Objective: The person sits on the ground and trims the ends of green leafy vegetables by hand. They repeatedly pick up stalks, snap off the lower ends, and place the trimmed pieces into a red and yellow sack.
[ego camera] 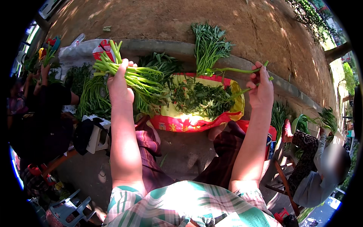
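A thick bunch of green leafy stems (139,76), which looks like water spinach, is gripped in my left hand (120,83). Its cut ends point up and left, and the leafy ends hang to the right. Between the fingers of my right hand (261,85) are loose stems (236,69), one reaching left and another slanting down to the left. Below and between my hands lies an opened yellow and red plastic sack (195,124) bearing writing. Loose green leaves (204,99) are heaped on it. Past the sack, a leafy bundle (210,48) leans over the concrete curb.
More stems (95,96) lie left of my left hand. The concrete curb (167,46) borders bare dirt ground (181,17). At right, a seated person (314,173) handles greens; another person (39,105) sits at left. A plastic stool (69,210) stands at lower left.
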Demonstrator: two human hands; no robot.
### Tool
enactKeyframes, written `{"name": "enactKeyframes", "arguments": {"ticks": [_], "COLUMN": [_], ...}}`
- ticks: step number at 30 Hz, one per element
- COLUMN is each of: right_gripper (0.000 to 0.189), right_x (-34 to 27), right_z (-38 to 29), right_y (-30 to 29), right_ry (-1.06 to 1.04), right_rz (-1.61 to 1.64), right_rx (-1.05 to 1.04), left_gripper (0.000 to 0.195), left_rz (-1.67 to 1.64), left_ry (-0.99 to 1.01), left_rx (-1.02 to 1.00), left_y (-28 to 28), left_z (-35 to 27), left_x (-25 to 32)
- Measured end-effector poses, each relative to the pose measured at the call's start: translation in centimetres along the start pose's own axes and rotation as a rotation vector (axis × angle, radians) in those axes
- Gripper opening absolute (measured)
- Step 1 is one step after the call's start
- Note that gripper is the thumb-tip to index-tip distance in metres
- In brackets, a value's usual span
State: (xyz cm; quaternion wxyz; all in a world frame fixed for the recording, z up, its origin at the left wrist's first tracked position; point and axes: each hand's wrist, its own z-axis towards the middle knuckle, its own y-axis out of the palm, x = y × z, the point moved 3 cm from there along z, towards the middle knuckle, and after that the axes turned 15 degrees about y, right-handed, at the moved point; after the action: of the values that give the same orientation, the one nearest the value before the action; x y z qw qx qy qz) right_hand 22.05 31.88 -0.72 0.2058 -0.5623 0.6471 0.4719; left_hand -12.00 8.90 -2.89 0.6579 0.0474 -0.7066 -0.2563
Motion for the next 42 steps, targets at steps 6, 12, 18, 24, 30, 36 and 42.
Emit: {"name": "enactKeyframes", "arguments": {"ticks": [6, 12, 18, 24, 30, 36, 42], "right_gripper": [0.025, 0.029, 0.028, 0.024, 0.021, 0.025, 0.021], "right_x": [0.2, 2.5, 4.7, 6.1, 6.8, 6.8, 7.5], "right_z": [-0.5, -1.9, -3.7, -4.7, -5.1, -4.9, -5.3], "right_y": [1.3, 4.3, 6.8, 8.3, 8.6, 8.5, 9.1], "right_ry": [-0.042, 0.097, 0.187, -0.062, -0.218, -0.231, -0.283], "right_rz": [-0.277, -0.252, -0.456, -0.866, -0.989, -1.11, -1.19], "right_rx": [0.058, -0.253, -0.365, -0.433, -0.517, -0.518, -0.538], "left_gripper": [0.025, 0.024, 0.017, 0.019, 0.034, 0.031, 0.027], "left_rz": [0.219, 0.17, 0.253, 0.232, 0.425, 0.56, 0.497], "left_ry": [0.028, -0.065, -0.103, -0.141, -0.149, -0.08, 0.025], "left_rx": [-0.295, -0.513, -0.587, -0.631, -0.865, -0.943, -0.973], "left_y": [1.9, 4.5, 6.4, 7.2, 7.4, 6.9, 6.5], "left_z": [-1.2, -4.8, -7.3, -8.4, -8.4, -7.9, -8.2], "left_x": [-0.2, -1.2, -1.5, -1.1, -0.1, -0.7, -1.3]}}
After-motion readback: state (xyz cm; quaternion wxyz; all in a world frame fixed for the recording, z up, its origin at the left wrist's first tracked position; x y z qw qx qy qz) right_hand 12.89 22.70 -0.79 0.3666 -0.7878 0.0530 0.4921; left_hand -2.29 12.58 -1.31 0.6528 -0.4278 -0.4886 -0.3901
